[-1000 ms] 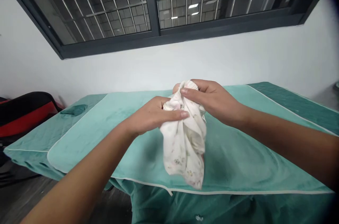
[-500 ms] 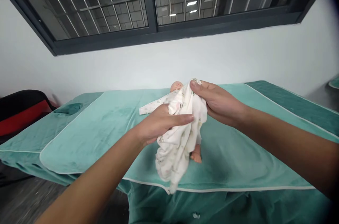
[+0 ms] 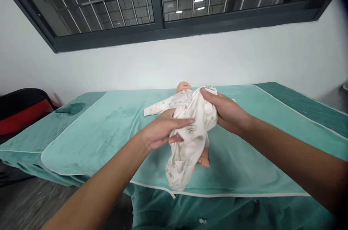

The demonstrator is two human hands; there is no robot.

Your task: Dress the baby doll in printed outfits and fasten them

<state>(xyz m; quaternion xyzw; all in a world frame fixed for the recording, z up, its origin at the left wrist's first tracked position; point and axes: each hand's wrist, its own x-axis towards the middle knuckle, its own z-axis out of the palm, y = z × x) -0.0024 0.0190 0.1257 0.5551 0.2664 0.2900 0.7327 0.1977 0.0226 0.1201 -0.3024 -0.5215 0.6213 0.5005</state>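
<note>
A baby doll (image 3: 183,87) lies on its back on the teal table cover (image 3: 103,132), dressed in a white printed top with one sleeve stretched out to the left. Its bare foot (image 3: 204,160) shows below my hands. Both my hands hold a bunched white printed garment (image 3: 187,150) above the doll's legs. My left hand (image 3: 160,132) pinches the cloth from the left with fingers closed on it. My right hand (image 3: 225,112) grips its upper edge from the right. The loose end of the garment hangs toward the cover's front edge.
The table stands against a white wall under a barred dark window (image 3: 152,1). A small teal cloth (image 3: 71,108) lies at the far left of the table. A black and red bag or seat (image 3: 21,108) sits left of the table. Dark floor (image 3: 29,204) shows below.
The bunched garment has come down from in front of the doll to over its legs. The doll's head, sleeve and foot are now uncovered. My hands have lowered and spread the cloth slightly.
</note>
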